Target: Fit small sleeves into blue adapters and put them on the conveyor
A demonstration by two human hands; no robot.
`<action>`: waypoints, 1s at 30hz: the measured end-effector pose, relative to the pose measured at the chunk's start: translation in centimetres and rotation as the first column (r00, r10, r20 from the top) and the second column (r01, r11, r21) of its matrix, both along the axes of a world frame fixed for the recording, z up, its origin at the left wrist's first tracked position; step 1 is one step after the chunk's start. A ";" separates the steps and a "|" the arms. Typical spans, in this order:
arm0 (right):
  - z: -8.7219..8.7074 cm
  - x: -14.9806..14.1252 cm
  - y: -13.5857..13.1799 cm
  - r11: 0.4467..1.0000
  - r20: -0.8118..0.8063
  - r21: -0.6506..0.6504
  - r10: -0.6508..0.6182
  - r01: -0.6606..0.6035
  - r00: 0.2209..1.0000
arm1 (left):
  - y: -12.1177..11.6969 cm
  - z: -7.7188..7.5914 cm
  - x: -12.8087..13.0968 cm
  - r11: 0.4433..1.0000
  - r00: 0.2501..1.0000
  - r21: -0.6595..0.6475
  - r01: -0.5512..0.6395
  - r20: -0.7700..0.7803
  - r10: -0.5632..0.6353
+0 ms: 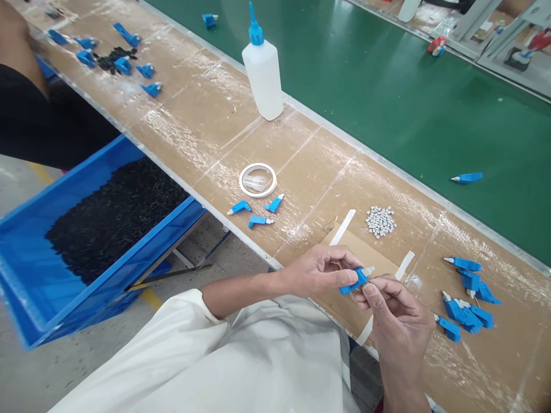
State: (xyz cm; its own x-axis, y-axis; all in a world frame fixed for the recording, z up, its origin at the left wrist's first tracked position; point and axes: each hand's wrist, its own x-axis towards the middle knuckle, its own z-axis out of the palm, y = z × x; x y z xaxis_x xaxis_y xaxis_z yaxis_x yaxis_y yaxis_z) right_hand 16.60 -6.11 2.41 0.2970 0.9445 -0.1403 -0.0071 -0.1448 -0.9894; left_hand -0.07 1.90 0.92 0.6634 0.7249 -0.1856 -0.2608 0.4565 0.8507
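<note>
The person's left hand (322,268) grips a small blue plastic piece with a whitish tip (353,282) between thumb and curled fingers, raised over the near edge of a long brown-covered worktable (206,126), with the tip pointing away to the right. The right hand (398,312) meets it from the other side, its thumb and forefinger drawn together at the edge of the piece; whether anything small sits between them cannot be made out. Beneath the hands lies a flat tan cardboard sheet (374,252) flanked by white tape strips (343,228). Just beyond the sheet is a small heap of pale grey pellets (380,222). To the right of the right hand lies a loose cluster of similar blue plastic pieces with pale tips (467,312). Left of the left hand, three more such blue pieces (259,220) lie near a white ring-shaped roll of tape (274,186), and farther back stands an upright translucent white bottle with a blue nozzle (264,80).
</note>
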 end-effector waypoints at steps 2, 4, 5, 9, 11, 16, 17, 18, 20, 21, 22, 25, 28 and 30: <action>0.1 -0.1 0.0 1.000 0.008 0.021 0.007 -0.007 1.000 | 0.1 0.1 -0.1 0.999 1.000 0.042 0.002 0.002 -0.002; 0.1 -0.1 0.1 0.999 0.017 0.042 0.007 -0.007 1.000 | 0.2 0.0 -0.1 0.998 1.000 0.066 0.009 0.012 -0.010; 0.1 -0.2 0.1 0.999 0.023 0.047 0.006 -0.007 1.000 | 0.3 0.0 -0.1 0.998 1.000 0.064 0.020 0.017 -0.021; 0.5 -0.4 0.0 0.999 0.071 0.033 0.005 -0.007 0.997 | 0.4 -0.4 0.0 0.997 0.997 0.007 0.073 0.022 -0.074; 0.8 -0.5 0.0 1.000 0.107 0.005 0.004 -0.005 0.994 | 0.4 -0.6 0.1 0.998 0.998 0.019 0.067 0.014 -0.068; 0.8 -0.4 0.2 1.000 0.119 -0.012 -0.012 0.013 0.993 | 0.4 -0.5 0.0 0.990 1.000 0.136 0.029 0.003 -0.030; 0.6 -0.4 0.3 1.000 0.091 -0.001 -0.016 0.017 0.996 | 0.4 -0.4 -0.1 0.990 0.999 0.138 0.032 0.002 -0.033; 0.5 -0.2 0.4 1.000 0.053 0.009 -0.017 0.016 0.998 | 0.5 -0.3 -0.1 0.991 0.999 0.128 0.038 0.002 -0.039; 0.1 0.1 0.6 1.000 -0.045 0.018 -0.009 0.010 0.999 | 0.5 -0.2 -0.1 0.995 0.998 0.078 0.056 0.010 -0.057; -0.1 0.2 0.6 1.000 -0.095 0.011 -0.003 0.004 0.995 | 0.5 -0.1 -0.1 0.997 0.997 0.049 0.066 0.022 -0.067; -0.3 0.3 0.7 1.000 -0.142 -0.002 0.001 -0.001 0.990 | 0.5 -0.1 -0.1 0.997 0.996 0.023 0.076 0.037 -0.077; -0.7 0.6 0.7 0.999 -0.245 -0.041 0.005 -0.015 0.970 | 0.4 0.2 0.0 0.993 0.989 -0.041 0.112 0.096 -0.108; -0.7 0.7 0.5 0.997 -0.297 -0.066 0.019 -0.040 0.955 | 0.1 0.5 0.3 0.983 0.980 -0.098 0.156 0.138 -0.142; -0.5 0.7 0.4 0.996 -0.321 -0.074 0.027 -0.053 0.947 | 0.0 0.7 0.5 0.977 0.975 -0.116 0.179 0.155 -0.160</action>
State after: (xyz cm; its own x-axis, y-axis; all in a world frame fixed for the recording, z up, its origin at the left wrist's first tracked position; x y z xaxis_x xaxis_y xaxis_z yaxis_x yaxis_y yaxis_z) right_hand 17.26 -5.70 1.92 0.1860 0.9365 -0.2974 -0.3136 -0.2303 -0.9212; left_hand 0.48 1.88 1.61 0.8010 0.5760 -0.1634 -0.2860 0.6078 0.7408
